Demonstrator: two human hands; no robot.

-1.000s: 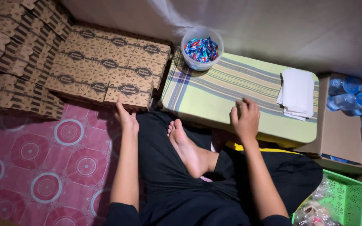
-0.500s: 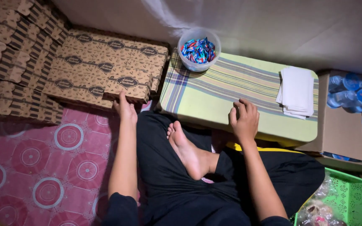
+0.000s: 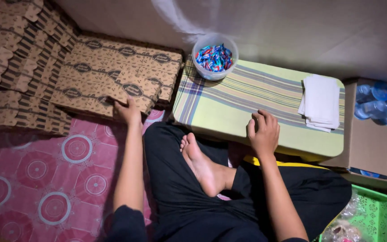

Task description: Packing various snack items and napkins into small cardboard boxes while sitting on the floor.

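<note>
— Left hand (image 3: 127,111): where does it sit?
— Fingers spread on the near edge of the stack of flat brown printed cardboard boxes (image 3: 113,80), touching it, not clamped, on the left above the pink circle-patterned mat (image 3: 36,170).
— And the right hand (image 3: 263,132)?
— Fingers curled loosely, resting on the low table's green-and-yellow striped cloth (image 3: 247,98). Farther off stand a clear plastic tub of wrapped sweets (image 3: 214,57) and folded white napkins (image 3: 321,103) to the right.

boxes (image 3: 113,80): brown, printed | cloth (image 3: 247,107): green-yellow plaid | mat (image 3: 36,179): pink, circles
</note>
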